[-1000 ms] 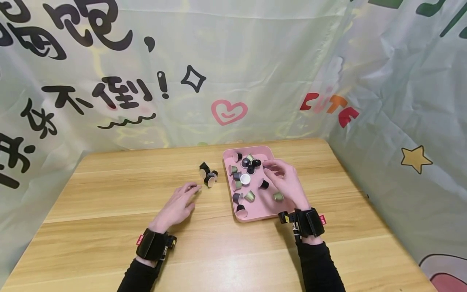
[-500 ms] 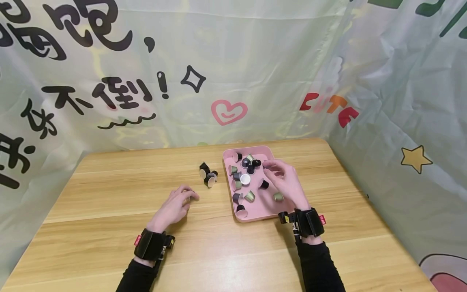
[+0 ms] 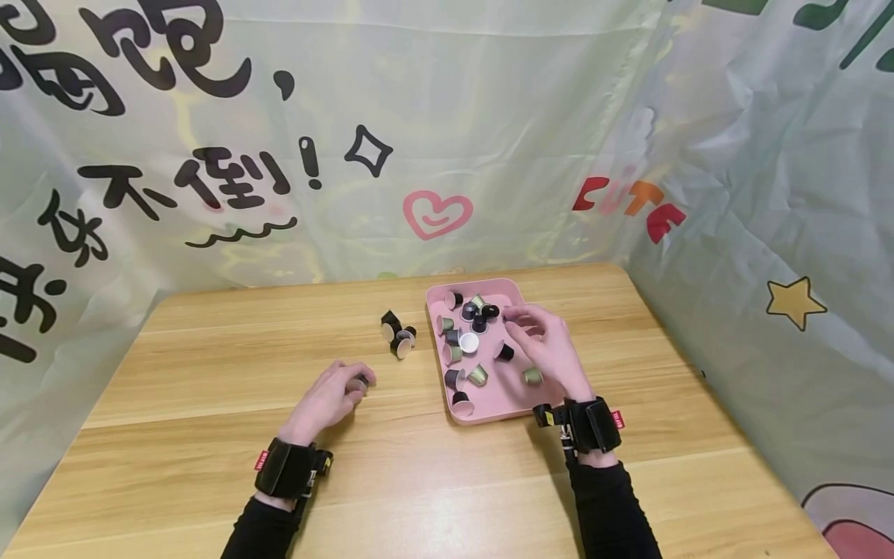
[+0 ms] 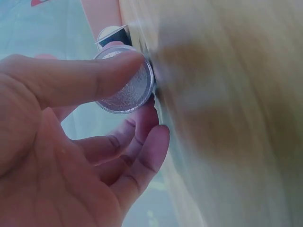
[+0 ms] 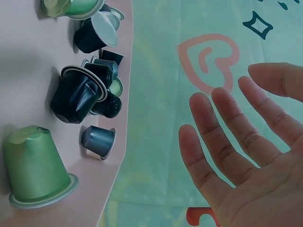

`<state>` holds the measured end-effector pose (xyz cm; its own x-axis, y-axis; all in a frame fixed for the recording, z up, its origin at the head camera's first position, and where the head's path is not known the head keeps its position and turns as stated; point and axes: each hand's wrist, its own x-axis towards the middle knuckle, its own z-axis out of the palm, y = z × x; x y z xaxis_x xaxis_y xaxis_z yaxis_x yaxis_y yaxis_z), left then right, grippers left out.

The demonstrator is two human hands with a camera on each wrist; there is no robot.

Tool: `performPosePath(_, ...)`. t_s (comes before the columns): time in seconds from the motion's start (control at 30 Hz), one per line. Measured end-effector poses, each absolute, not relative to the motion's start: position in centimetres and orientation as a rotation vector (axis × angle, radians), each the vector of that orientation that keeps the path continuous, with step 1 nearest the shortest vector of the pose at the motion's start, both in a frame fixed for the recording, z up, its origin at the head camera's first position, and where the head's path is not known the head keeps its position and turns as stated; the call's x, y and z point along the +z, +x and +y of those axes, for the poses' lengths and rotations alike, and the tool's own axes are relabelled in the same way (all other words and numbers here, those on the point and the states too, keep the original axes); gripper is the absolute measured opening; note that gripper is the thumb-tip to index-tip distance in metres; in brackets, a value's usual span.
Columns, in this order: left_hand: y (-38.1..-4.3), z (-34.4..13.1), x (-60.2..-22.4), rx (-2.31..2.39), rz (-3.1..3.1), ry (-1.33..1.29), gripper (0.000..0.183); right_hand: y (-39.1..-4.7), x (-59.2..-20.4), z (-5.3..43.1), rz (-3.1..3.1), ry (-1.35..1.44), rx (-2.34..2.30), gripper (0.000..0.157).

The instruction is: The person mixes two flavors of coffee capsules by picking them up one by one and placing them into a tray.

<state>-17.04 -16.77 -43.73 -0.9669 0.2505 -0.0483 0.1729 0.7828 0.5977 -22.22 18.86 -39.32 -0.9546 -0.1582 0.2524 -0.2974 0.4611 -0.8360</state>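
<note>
My left hand is low over the table, left of the tray. It pinches a coffee capsule between thumb and fingers; the silver foil lid faces the left wrist camera, and the thumb covers part of it. My right hand hovers above the right side of the pink tray, fingers relaxed and bent, holding nothing. Below it in the right wrist view lie a green capsule and a dark capsule. Several black, grey and green capsules lie scattered in the tray, with one white lid facing up.
A small cluster of black capsules lies on the wooden table between my left hand and the tray. Hanging printed cloth borders the table at the back and right.
My left hand has drawn back a little toward the lower left, away from the black cluster, and its fingers have closed in around the capsule. The right hand stays in place.
</note>
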Motion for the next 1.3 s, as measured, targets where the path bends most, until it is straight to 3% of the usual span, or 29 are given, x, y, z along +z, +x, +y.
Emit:
performPosePath(0.4,-17.5,-16.9,-44.1,1.022,2.896,0.277,0.012,-22.0,-39.3,19.0,-2.565,0.405,1.504,0.031)
performPosePath(0.87,-17.7,-16.2,-43.7,1.218,2.776,0.179,0.028,-22.0,-39.2,19.1,-2.541,0.411,1.527,0.03)
performPosePath(1.3,-18.0,-14.6,-43.2,1.319,2.75,0.153,0.029,-22.2,-39.3,19.1,-2.537,0.406,1.501,0.029)
